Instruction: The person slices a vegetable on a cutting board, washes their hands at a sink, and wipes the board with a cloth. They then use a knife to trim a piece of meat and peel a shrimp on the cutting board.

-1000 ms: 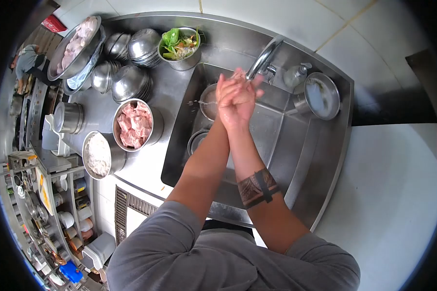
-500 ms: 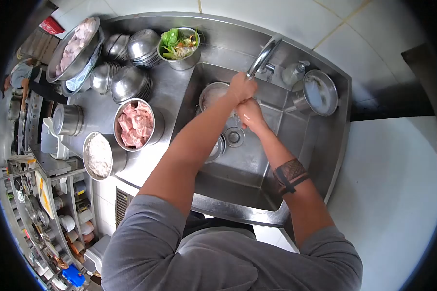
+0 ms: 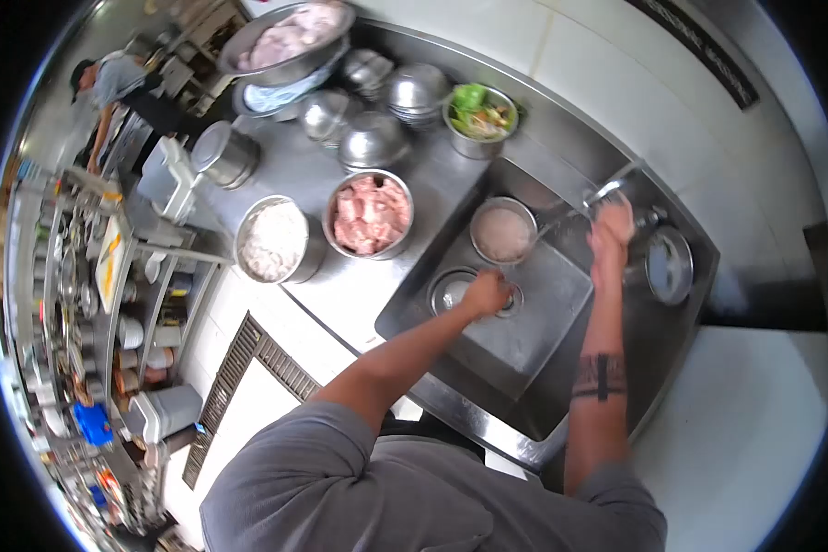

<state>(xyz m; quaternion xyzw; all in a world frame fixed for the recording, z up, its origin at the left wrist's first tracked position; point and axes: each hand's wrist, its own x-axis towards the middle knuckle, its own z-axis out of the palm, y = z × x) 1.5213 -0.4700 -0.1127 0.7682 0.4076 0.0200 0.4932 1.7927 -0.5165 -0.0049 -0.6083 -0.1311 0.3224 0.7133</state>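
Observation:
My left hand is low in the steel sink, fingers curled between a round metal vessel and the drain; what they hold, if anything, is hidden. Smeared by motion, my right hand is raised at the faucet on the sink's back right side, touching or just below its spout. Behind my left hand, a steel pot of cloudy pinkish liquid stands in the sink, and a thin stream of water slants toward it from the faucet.
Left of the sink are pots of red meat and white pieces, stacked bowls, a vegetable pot and a basin of pale meat. A pan sits at the right. Another person stands far left.
My hands, together under the faucet before, are now apart: the left is down by the drain, the right up at the faucet. The view has turned, and the sink pot now shows uncovered.

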